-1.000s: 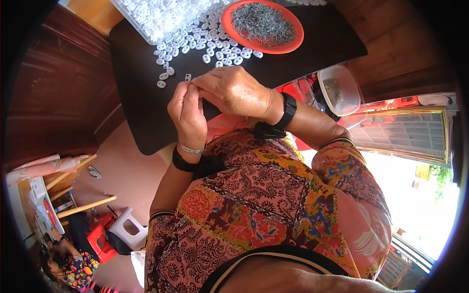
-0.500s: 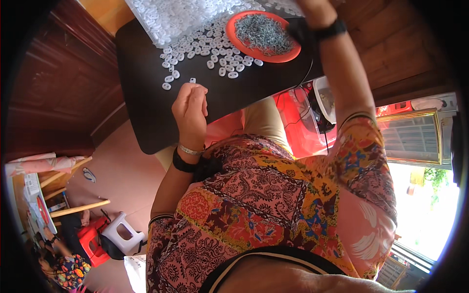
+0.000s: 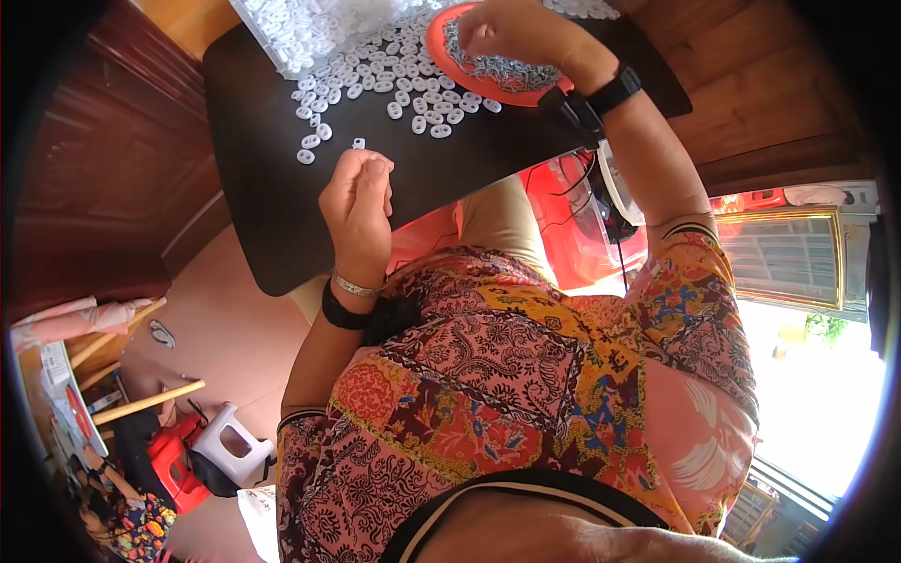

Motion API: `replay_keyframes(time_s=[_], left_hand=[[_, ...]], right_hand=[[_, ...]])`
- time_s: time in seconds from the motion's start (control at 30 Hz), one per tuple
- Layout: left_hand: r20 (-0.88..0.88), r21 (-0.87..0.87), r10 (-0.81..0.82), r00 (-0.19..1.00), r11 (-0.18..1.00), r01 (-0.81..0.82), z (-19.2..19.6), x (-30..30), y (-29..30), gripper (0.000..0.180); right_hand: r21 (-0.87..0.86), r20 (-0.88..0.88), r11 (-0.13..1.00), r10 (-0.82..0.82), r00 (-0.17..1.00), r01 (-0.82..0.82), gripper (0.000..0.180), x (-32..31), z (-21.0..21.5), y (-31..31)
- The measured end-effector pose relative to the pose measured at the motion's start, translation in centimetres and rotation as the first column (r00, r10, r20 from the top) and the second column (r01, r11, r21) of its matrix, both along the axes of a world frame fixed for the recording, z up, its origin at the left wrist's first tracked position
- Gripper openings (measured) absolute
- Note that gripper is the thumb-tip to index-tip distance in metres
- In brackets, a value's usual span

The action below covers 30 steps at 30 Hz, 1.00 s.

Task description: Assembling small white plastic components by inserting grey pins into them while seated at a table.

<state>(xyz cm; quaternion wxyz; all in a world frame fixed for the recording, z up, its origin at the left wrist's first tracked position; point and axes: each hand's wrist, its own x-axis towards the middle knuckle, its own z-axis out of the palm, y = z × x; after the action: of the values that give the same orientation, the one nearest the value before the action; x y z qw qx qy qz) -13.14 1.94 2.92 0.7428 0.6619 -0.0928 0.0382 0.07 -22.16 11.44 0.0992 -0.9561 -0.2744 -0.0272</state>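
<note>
My left hand (image 3: 357, 202) is closed just over the near part of the black table (image 3: 267, 202), with a small white plastic piece (image 3: 358, 144) poking out at its fingertips. Over the orange-red plate (image 3: 511, 97) is my right hand (image 3: 526, 38), fingers curled together; anything pinched in them is hidden. That plate bears a heap of thin silver metal pieces (image 3: 511, 73), like small screws or pins. Left of it, many white oval pieces with two holes (image 3: 441, 130) lie scattered. Behind these, a clear container (image 3: 272, 42) is heaped with more of them.
A black device with a cable (image 3: 570, 114) hangs by my right wrist at the table edge. Below the table stands a red plastic container (image 3: 572, 244). On the floor at left are a grey-white stool (image 3: 225, 441), a red stool (image 3: 178, 469) and another person (image 3: 131, 511).
My right hand has come from the far right beyond the plate back over the metal pieces. My left hand keeps its hold on the white piece, and the whole view has shifted slightly.
</note>
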Motion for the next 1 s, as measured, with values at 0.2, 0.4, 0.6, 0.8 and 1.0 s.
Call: replay_keyframes(time_s=[0.2, 0.4, 0.6, 0.8, 1.0], left_hand=[[0.043, -0.017, -0.009, 0.999, 1.0, 0.01, 0.0, 0.0, 0.0, 0.019], [0.045, -0.031, -0.013, 0.999, 0.999, 0.014, -0.1, -0.2, 0.1, 0.017], [0.052, -0.022, -0.02, 0.998, 1.0, 0.021, 0.0, -0.3, 0.1, 0.016], [0.036, -0.035, 0.013, 0.999, 0.999, -0.012, 0.4, -0.5, 0.2, 0.016], [0.057, -0.355, 0.194, 0.979, 0.921, -0.161, -0.1, -0.5, 0.0, 0.016]], right_hand=[[-0.111, 0.036, 0.994, 0.018, 0.999, -0.014, 0.02, -1.3, -2.7, -0.1], [-0.377, 0.166, 0.915, -0.087, 0.982, 0.145, 0.019, -2.6, -0.7, 1.1], [-0.316, 0.389, 0.938, -0.011, 0.921, 0.145, 0.017, -2.3, -1.9, 1.0], [0.181, 0.139, 0.959, 0.193, 0.971, -0.216, 0.017, -3.8, -0.6, 4.9], [0.321, -0.062, 0.913, 0.286, 0.956, -0.252, 0.019, -3.9, -2.7, 8.7]])
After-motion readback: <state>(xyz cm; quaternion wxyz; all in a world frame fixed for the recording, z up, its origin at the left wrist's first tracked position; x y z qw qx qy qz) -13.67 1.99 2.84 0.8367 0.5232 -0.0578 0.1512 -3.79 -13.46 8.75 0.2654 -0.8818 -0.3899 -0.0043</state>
